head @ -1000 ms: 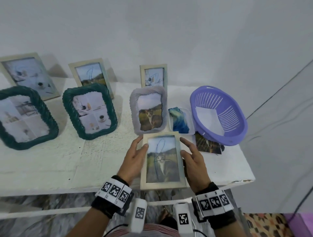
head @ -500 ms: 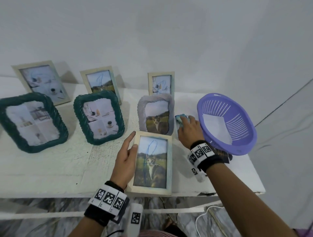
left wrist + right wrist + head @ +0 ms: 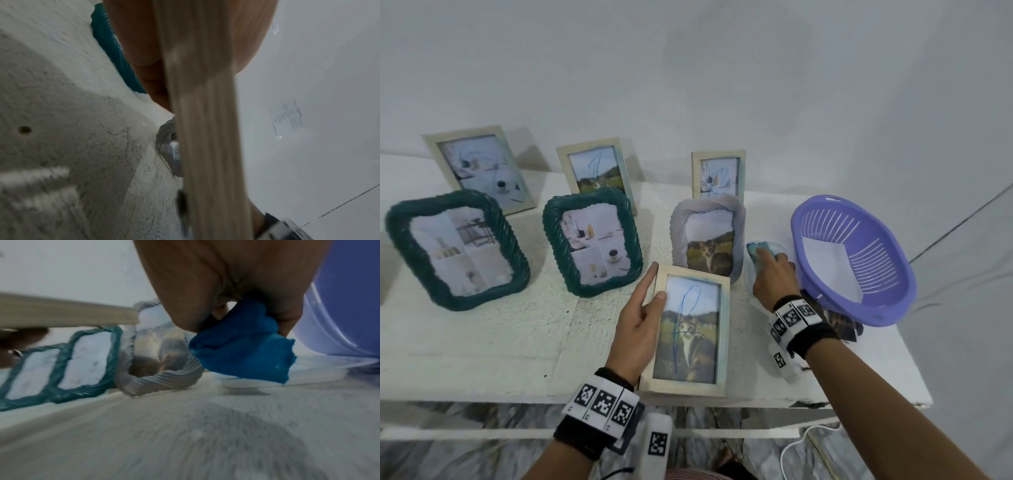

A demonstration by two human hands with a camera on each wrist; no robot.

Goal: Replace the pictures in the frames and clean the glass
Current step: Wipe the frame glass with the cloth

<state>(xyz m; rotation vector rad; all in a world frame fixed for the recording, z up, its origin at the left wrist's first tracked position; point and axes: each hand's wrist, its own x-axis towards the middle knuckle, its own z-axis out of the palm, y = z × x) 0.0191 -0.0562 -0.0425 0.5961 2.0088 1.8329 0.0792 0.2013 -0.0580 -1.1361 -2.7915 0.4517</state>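
A pale wooden frame (image 3: 690, 334) with a cat picture and a blue scribble on its glass is tilted up at the table's front edge. My left hand (image 3: 643, 308) grips its left side, thumb on the front; the frame's edge (image 3: 207, 129) fills the left wrist view. My right hand (image 3: 770, 270) pinches a blue cloth (image 3: 756, 250) over a clear shallow dish, between the grey ribbed frame (image 3: 707, 236) and the purple basket (image 3: 852, 260). In the right wrist view the cloth (image 3: 246, 350) hangs bunched from my fingertips.
Two green ribbed frames (image 3: 457, 250) (image 3: 592, 240) stand at the left, with three pale wooden frames (image 3: 479, 169) behind against the wall. The basket holds white paper. Dark photos (image 3: 842, 325) lie under its front rim. The white table (image 3: 482, 342) ends near the basket.
My right hand left the frame's right side and reached to the blue cloth in the dish, now pinching it. My left hand alone holds the frame.
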